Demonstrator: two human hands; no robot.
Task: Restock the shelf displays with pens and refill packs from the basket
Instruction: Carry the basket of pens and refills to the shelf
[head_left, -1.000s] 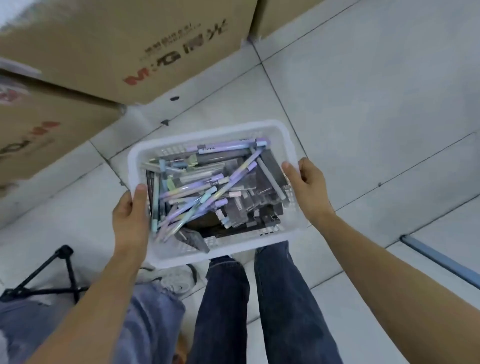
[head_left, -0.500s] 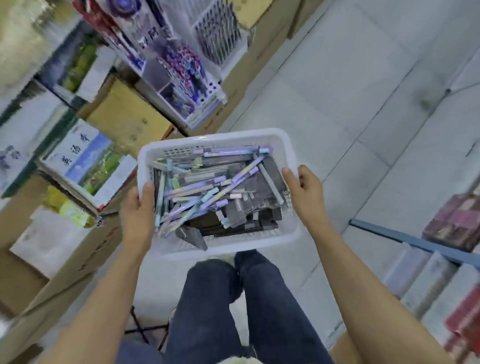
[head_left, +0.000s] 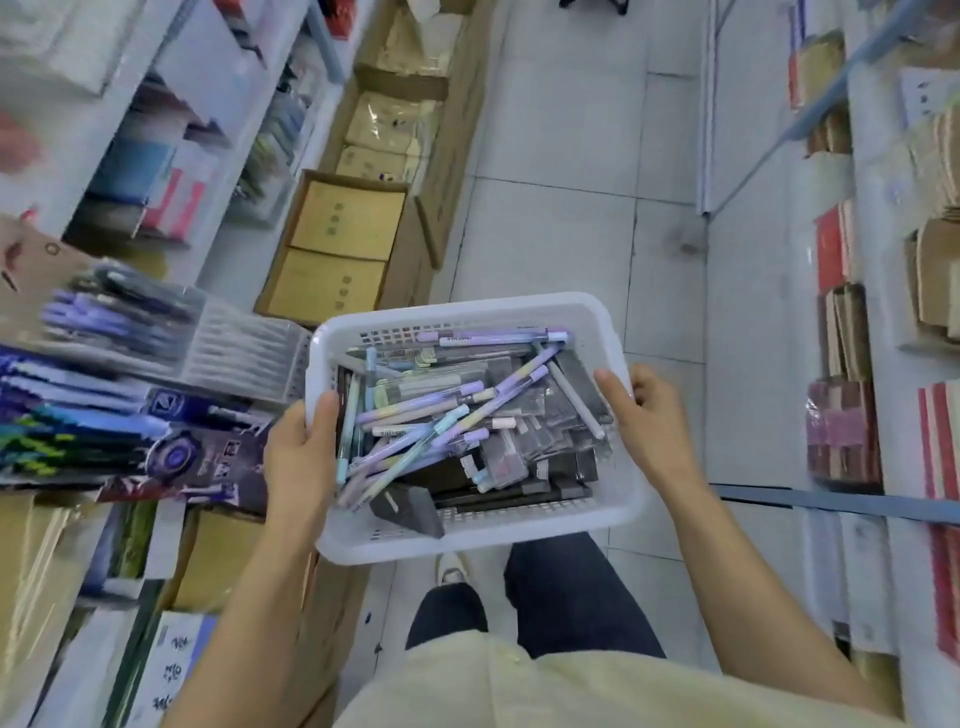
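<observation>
I hold a white plastic basket (head_left: 467, 312) in front of me at waist height. My left hand (head_left: 298, 457) grips its left rim, thumb inside. My right hand (head_left: 649, 421) grips the right rim. Inside lie several pastel purple, blue and yellow pens (head_left: 436, 415) over dark refill packs (head_left: 524, 452). To my left a shelf display (head_left: 130, 332) holds pens in tiered slots, next to purple pen packaging (head_left: 192, 457); it is blurred.
Open cardboard boxes (head_left: 343, 239) with tan packets line the floor along the left shelving. Shelves of notebooks (head_left: 841, 431) stand on the right. A tiled aisle floor (head_left: 561, 156) runs ahead between them. My legs and one shoe (head_left: 452, 569) show below the basket.
I have risen with the basket: the view went from the floor and boxes to the whole aisle. The pen display now sits just left of the basket. Both hands kept their grip.
</observation>
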